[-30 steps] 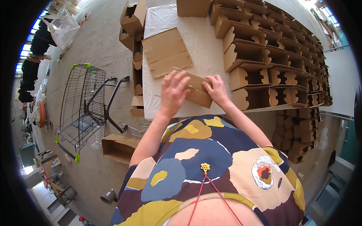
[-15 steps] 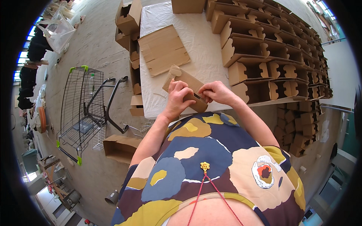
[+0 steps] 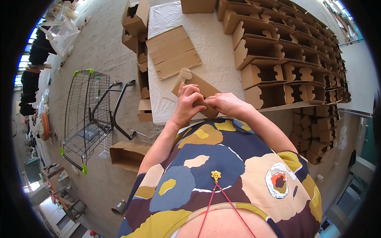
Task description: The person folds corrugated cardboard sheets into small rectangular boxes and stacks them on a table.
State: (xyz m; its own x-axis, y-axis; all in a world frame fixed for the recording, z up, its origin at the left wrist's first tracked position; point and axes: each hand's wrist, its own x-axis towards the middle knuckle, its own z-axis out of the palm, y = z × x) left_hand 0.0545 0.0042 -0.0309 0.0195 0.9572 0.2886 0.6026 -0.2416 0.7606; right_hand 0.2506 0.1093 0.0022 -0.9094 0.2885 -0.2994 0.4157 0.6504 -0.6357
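Note:
A small folded cardboard box [image 3: 200, 84] lies slanted at the near edge of the white-covered table, in front of my body. My left hand [image 3: 185, 104] grips its left side, thumb and fingers curled around the wall. Against the box's near right end, my right hand [image 3: 229, 104] is closed, its fingers bent down over the flap area. My hands hide much of that end, so the flap's exact fold cannot be seen. Beyond the box, a flat cardboard sheet [image 3: 174, 51] with cut slits rests apart from both hands.
Many open cardboard boxes [image 3: 262, 51] stand in rows on the table's right side. More boxes [image 3: 135, 18] are stacked along its left edge. A wire shopping cart [image 3: 87, 111] and an open box [image 3: 127, 155] stand on the floor to the left. Further boxes [image 3: 317, 131] are piled below right.
My right hand has shifted slightly and turned, its fingers now pressed lower and closer to my left hand at the box's end. My left hand keeps its grip.

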